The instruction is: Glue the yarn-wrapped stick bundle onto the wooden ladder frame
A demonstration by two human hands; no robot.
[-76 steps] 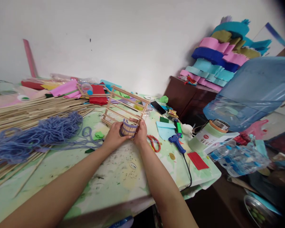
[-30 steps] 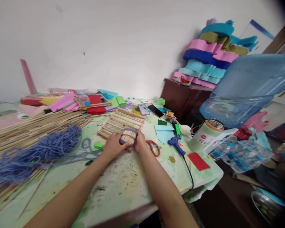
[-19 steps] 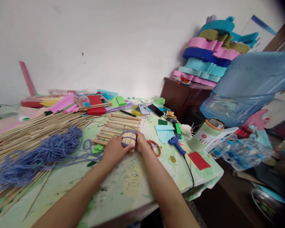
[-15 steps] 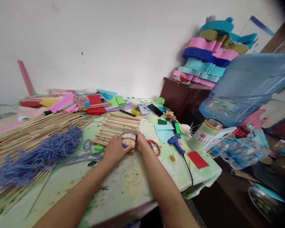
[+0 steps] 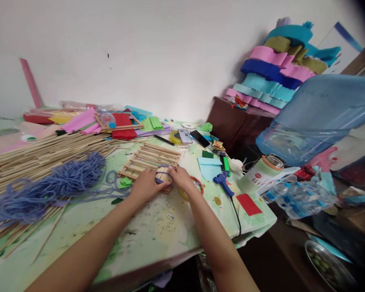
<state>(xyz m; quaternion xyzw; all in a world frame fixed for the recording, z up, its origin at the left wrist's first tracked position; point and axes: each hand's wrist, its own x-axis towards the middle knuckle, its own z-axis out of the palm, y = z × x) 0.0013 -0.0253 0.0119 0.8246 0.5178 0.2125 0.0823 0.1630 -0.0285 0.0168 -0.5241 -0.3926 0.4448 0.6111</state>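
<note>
A small bundle of short sticks (image 5: 163, 174), wrapped with purple-blue yarn, sits between my two hands. My left hand (image 5: 147, 184) holds its left side, with the thumb along its lower edge. On its right side, my right hand (image 5: 180, 177) grips it with the fingers near its top. Just behind is a flat lattice of wooden sticks (image 5: 153, 156) lying on the table. A strand of yarn (image 5: 109, 194) runs left to a tangled purple-blue pile (image 5: 69, 178). A red and yellow ring (image 5: 200, 185) lies partly behind my right wrist.
Long thin sticks (image 5: 48, 150) cover the table's left side. At the right are a blue glue gun (image 5: 224, 182) with its cord, red paper (image 5: 248, 205), light blue paper (image 5: 209, 167) and a green bottle (image 5: 258, 174). Two phones (image 5: 200, 138) lie at the back.
My right hand has shifted onto the top right of the bundle, its fingers now over the yarn. The whole view has moved slightly, and a yellow part of the ring now shows.
</note>
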